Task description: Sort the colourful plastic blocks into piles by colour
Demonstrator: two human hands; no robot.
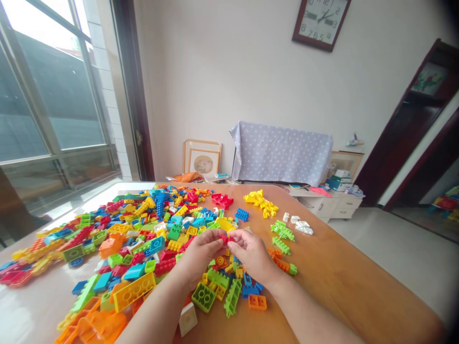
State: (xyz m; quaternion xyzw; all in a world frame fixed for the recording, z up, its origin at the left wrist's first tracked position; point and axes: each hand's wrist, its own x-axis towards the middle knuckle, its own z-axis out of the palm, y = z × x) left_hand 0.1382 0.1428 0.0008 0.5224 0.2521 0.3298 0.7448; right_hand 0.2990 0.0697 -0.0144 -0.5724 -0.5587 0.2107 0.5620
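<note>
Between the fingertips of both hands is a small red toy brick (225, 239), partly covered by the fingers. My left hand (205, 251) pinches it from the left, and my right hand (248, 248) grips it from the right. Below and around the hands lie loose bricks, among them a lime green brick (234, 297), a dark green block (203, 297) and an orange block (257, 302). Just behind the fingers rests a yellow piece (225, 224).
A big pile of mixed bricks (143, 239) spreads over the left of the wooden table (337, 286). Sorted groups lie to the right: yellow bricks (261, 203), green bricks (282, 230), white bricks (303, 226) and orange bricks (281, 262). A cloth-covered object (283, 150) stands beyond the table.
</note>
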